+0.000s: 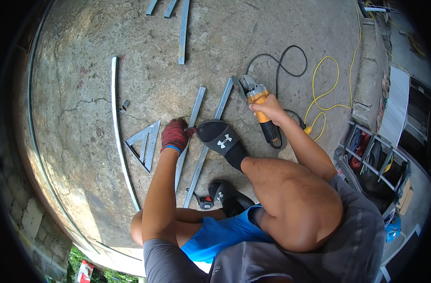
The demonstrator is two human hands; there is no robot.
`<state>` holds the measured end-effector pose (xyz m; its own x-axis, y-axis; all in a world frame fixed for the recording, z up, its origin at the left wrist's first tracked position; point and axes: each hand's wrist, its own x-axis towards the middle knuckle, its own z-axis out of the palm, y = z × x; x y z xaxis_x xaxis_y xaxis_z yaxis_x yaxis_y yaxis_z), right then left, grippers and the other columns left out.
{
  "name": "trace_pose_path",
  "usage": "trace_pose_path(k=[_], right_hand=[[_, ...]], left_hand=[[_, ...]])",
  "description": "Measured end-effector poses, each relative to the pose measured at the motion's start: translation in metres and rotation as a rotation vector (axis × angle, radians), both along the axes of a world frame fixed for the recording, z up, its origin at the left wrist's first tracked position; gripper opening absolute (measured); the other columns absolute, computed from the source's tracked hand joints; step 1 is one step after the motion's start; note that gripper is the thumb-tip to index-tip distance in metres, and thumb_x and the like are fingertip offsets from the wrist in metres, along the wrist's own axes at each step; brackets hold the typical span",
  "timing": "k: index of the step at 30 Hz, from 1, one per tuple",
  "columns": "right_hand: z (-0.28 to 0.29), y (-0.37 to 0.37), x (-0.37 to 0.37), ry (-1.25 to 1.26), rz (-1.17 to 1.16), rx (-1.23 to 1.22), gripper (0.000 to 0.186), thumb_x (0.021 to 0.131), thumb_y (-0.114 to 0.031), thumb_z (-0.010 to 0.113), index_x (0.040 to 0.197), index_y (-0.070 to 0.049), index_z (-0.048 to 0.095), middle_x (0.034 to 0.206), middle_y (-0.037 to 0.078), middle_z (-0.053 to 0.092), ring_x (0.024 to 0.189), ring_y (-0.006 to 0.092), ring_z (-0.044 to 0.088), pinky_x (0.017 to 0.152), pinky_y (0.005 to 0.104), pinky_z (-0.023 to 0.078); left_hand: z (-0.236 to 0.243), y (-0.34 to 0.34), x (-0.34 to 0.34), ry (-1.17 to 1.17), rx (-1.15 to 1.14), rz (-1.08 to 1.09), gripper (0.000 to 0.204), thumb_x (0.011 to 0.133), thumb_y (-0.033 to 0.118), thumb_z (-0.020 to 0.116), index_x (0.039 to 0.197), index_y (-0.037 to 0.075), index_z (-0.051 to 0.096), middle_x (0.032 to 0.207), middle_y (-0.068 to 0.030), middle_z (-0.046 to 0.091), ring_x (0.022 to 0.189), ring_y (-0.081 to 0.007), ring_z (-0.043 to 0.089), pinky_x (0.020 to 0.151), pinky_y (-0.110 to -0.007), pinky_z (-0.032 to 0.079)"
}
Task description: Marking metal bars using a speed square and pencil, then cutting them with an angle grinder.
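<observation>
My right hand [270, 108] is closed around the body of a yellow and black angle grinder [258, 95]. The grinder's disc [239, 87] is at the far end of a square metal tube [223, 99], whether touching it I cannot tell. A black slide sandal [220, 137] on my foot presses over that tube. On my left hand [174, 136] is a red knit glove; its fingers are curled and the thumb lies across a second, shorter metal tube [196, 107]. Left of the glove, a triangular metal speed square [145, 145] lies on the concrete.
A long shiny metal strip [115, 104] lies to the left, with small dark offcuts [125, 105] beside it. More tubes [183, 37] lie at the far side. A tape measure [206, 203] sits by my other sandal. Black cord [302, 70] and yellow extension cord [315, 85] loop at right.
</observation>
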<state>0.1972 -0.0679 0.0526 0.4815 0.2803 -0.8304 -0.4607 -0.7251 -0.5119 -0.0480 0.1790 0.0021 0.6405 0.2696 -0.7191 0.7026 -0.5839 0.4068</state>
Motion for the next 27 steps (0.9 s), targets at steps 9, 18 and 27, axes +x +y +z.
trace_pose_path(k=[9,18,27], right_hand=[[-0.004,-0.002,0.007,-0.031,0.083,-0.016,0.024,0.077,-0.012,0.078,0.094,0.002,0.068,0.080,0.006,0.067,0.066,0.0147,0.064,0.057,0.0308,0.050],[-0.003,0.001,0.005,-0.023,0.058,-0.015,0.024,0.077,-0.012,0.078,0.095,0.001,0.068,0.081,0.005,0.067,0.065,0.0144,0.063,0.058,0.0299,0.050],[0.001,0.001,0.006,-0.016,0.062,-0.019,0.024,0.078,-0.011,0.077,0.096,0.000,0.066,0.081,0.005,0.067,0.065,0.0144,0.064,0.058,0.0297,0.051]], left_hand=[[0.009,-0.006,0.019,0.073,-0.089,0.409,0.047,0.082,0.048,0.074,0.100,0.005,0.069,0.104,-0.0211,0.068,0.101,-0.0390,0.065,0.088,-0.048,0.050],[0.034,-0.062,0.091,-0.136,0.256,0.407,0.058,0.072,0.039,0.084,0.119,0.010,0.065,0.128,-0.0170,0.056,0.117,-0.0360,0.053,0.099,-0.046,0.045],[0.016,-0.073,0.093,-0.096,0.191,0.470,0.068,0.063,0.036,0.089,0.122,0.011,0.064,0.131,-0.0154,0.054,0.121,-0.0347,0.050,0.102,-0.046,0.043]])
